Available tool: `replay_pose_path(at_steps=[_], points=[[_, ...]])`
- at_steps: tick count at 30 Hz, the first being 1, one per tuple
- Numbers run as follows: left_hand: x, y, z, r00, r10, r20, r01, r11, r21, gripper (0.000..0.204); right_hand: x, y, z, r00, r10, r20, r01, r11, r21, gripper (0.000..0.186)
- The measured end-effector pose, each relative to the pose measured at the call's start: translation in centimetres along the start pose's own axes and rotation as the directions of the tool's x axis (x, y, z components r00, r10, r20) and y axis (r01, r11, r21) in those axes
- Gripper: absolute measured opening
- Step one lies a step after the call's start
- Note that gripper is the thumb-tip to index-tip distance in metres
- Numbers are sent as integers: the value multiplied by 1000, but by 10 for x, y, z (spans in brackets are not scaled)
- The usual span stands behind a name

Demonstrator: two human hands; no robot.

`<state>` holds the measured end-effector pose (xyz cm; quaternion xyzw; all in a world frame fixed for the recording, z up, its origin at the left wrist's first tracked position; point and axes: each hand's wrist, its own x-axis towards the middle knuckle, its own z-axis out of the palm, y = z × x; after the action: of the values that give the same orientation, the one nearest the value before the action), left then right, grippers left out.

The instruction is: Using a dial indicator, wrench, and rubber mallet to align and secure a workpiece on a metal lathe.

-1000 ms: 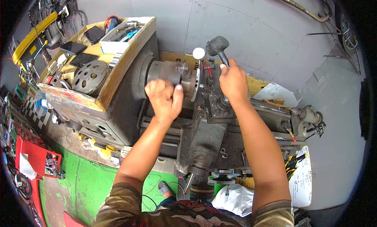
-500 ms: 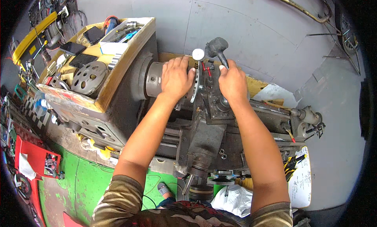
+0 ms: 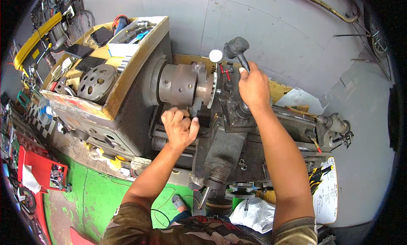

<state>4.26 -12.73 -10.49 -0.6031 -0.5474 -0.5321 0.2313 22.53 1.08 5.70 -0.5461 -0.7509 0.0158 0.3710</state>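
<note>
A dark rubber mallet [image 3: 236,48] is upright over the lathe's tool post [image 3: 233,107], its handle wrapped by my right hand [image 3: 255,88]. My left hand [image 3: 180,127] is curled closed just below the lathe chuck [image 3: 178,84], beside its lower jaw [image 3: 196,106]. Its fingertips are hidden, so I cannot tell what they grip, if anything. Clamped in the chuck is a round metal workpiece [image 3: 204,89] with a thin toothed-looking disc [image 3: 215,90] at its right end. A dial gauge [image 3: 216,56] on a red-fitted holder [image 3: 227,73] stands next to the disc, its face washed out by glare.
On the headstock, a wooden tray [image 3: 114,105] carries a holed metal disc [image 3: 98,83], phones and a white box of tools [image 3: 135,35]. The tailstock [image 3: 335,125] sits at the right end. Two nuts [image 3: 243,163] lie on the carriage. A whiteboard [image 3: 325,192] leans in front at right.
My left hand has come off the chuck's top and moved down toward me, with fingers now curled, uncovering chuck and workpiece. My right hand still holds the mallet, which has barely moved.
</note>
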Motion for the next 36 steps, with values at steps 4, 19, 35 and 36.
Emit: replay_pose_path(at_steps=[4,19,35,36], points=[[7,-16,-6,999,-22,-49,21,1000,-15,23,-2,-2,0,999,45,26,-46,998,47,32],[161,-43,49,975,-210,70,199,970,138,30,-1,-1,-3,999,43,33,-43,999,0,33],[162,-28,83,807,-270,524,101,939,328,48,-1,1,-1,997,58,47,-58,998,4,35],[159,-27,80,806,-272,525,102,939,329,48,-1,1,-2,997,58,49,-58,998,4,35]])
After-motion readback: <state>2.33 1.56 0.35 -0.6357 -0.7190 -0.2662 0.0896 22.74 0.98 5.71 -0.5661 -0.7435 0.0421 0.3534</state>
